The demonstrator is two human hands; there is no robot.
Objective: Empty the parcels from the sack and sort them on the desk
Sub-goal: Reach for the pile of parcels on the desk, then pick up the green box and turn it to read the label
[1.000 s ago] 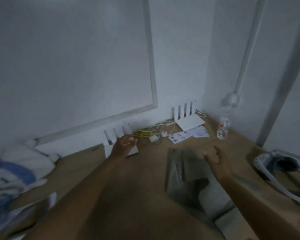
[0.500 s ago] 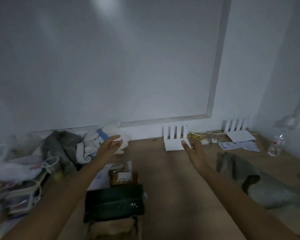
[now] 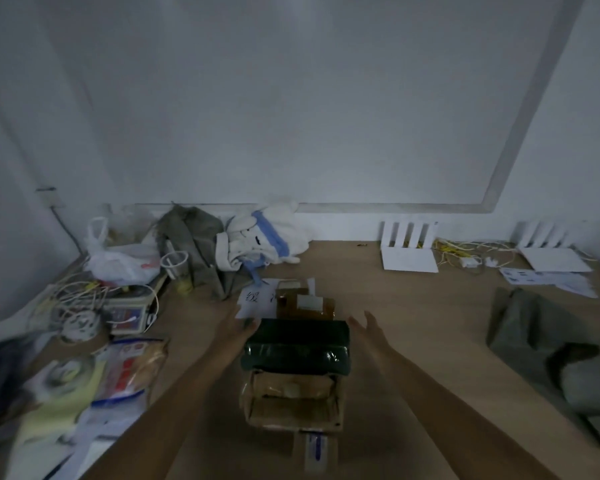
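Crosswise, dark parcel [image 3: 296, 344] between box parcels [image 3: 293, 400]

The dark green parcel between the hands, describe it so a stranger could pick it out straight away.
On the wooden desk, a row of parcels runs away from the person, flanked by the left hand and right hand. The dark green parcel is glossy and plastic-wrapped, between two brown cardboard boxes.
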